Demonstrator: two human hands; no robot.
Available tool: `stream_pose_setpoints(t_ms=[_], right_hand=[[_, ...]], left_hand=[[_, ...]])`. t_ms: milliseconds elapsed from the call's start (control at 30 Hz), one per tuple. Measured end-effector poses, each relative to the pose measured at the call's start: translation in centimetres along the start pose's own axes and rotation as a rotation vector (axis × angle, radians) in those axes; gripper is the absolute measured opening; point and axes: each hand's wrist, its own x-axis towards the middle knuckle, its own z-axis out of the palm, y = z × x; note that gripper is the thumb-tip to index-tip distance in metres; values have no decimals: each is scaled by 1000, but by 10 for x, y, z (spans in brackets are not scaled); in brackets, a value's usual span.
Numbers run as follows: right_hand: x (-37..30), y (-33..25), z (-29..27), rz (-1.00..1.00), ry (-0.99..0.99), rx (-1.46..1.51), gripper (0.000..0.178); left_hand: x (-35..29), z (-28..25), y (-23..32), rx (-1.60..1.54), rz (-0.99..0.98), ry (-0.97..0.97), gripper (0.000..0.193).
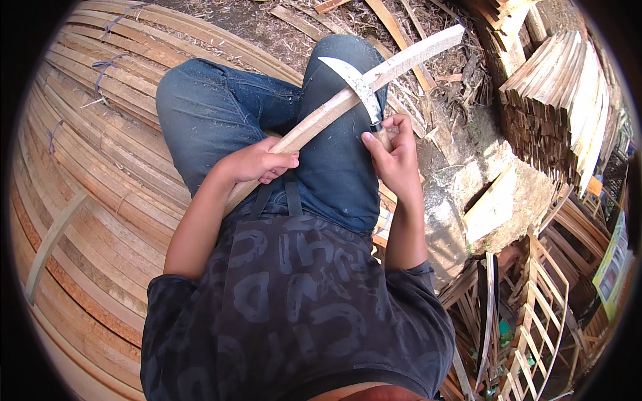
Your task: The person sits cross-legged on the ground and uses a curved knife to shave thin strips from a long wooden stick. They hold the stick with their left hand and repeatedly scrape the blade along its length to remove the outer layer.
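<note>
A long pale wooden strip point(324, 117) slants across my lap from lower left to upper right. My left hand point(257, 162) is wrapped around its lower part near my waist. In my right hand point(396, 152) is the short handle of a knife with a curved, hooked blade point(358, 83). The blade lies across the strip above my right knee, its tip pointing up and left. A dark collar joins blade and handle. My fingers partly cover the handle, and my left hand and forearm hide part of the strip's lower end.
Bundled long planks point(100, 220), tied with blue cord, spread along my left and beneath me. To the right stands a tall stack of wood slats point(558, 100). A wooden lattice frame point(535, 321) leans at lower right. Offcuts and shavings point(461, 73) litter the ground ahead.
</note>
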Motion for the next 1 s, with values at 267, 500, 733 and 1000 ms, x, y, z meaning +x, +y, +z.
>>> stream_pose_setpoints(t_ms=[267,500,733,1000], right_hand=[[5,-3,4,-378,326,-614,28],[-4,-1,6,-498,341,-702,24],[-20,2,18,-463,325,-620,24],[1,-1,-8,-330,397,-693,22]], left_hand=[[2,-3,0,-54,-24,-25,21],[1,-2,2,-63,17,-57,22],[4,-7,-2,-97,-4,-82,25],[0,-5,0,-83,12,-89,24]])
